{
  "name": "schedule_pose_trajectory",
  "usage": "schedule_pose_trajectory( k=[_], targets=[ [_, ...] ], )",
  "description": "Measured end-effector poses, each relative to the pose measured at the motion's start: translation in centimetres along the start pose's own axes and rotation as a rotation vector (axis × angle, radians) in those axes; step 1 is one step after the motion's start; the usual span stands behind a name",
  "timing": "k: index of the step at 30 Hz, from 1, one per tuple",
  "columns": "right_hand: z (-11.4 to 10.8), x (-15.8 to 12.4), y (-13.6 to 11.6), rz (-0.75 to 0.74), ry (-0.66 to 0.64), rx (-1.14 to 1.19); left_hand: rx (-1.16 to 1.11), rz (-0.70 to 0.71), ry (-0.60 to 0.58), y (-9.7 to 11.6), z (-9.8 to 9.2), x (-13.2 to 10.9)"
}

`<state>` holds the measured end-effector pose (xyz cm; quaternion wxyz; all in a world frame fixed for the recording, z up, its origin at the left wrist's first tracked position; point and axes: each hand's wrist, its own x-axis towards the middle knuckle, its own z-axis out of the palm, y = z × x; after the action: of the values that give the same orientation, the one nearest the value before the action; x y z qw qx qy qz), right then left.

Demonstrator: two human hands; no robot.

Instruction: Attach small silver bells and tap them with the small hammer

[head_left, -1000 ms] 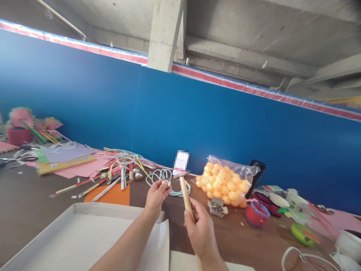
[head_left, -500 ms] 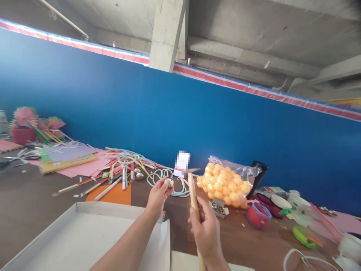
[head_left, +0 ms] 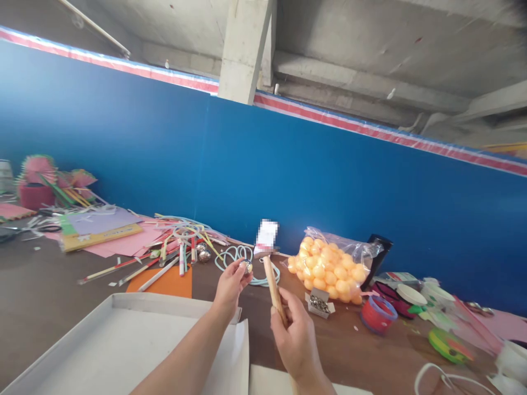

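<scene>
Between the thumb and fingertips of my left hand (head_left: 230,285) is a shiny silver metal ball (head_left: 246,266), held up above the table. My right hand (head_left: 294,329) is wrapped round the pale wooden handle of a hammer (head_left: 272,285). The hammer stands nearly upright, its narrow head at the top, a little right of the ball and apart from it. Behind both hands lie loops of pale blue cord (head_left: 234,253). Two more silver balls (head_left: 203,253) rest on the table to the left.
An open white box lid (head_left: 135,334) lies under my left forearm. Right of my hands are a clear bag of orange balls (head_left: 325,269), a small box of metal pieces (head_left: 319,304) and a red-blue tub (head_left: 379,315). Paper and sticks (head_left: 135,241) cover the left; a blue wall (head_left: 288,164) stands behind.
My right hand has shifted slightly left and tilted the hammer, bringing its head left towards the ball. My left hand and the ball have hardly moved.
</scene>
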<state>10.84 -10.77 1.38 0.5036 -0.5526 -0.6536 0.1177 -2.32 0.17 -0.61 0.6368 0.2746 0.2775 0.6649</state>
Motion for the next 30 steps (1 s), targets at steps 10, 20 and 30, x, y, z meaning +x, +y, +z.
schedule_pose_trajectory(
  k=[10,20,30],
  targets=[
    [0.1,0.1,0.0,-0.022,0.008,-0.047,0.016,-0.006,0.06,-0.1,-0.1,0.2],
    [0.5,0.0,0.2,-0.009,0.006,-0.052,0.017,-0.015,0.072,0.1,0.0,0.1],
    [0.2,0.5,1.5,0.259,-0.01,0.108,-0.051,-0.033,-0.106,0.5,0.4,-0.6]
  ],
)
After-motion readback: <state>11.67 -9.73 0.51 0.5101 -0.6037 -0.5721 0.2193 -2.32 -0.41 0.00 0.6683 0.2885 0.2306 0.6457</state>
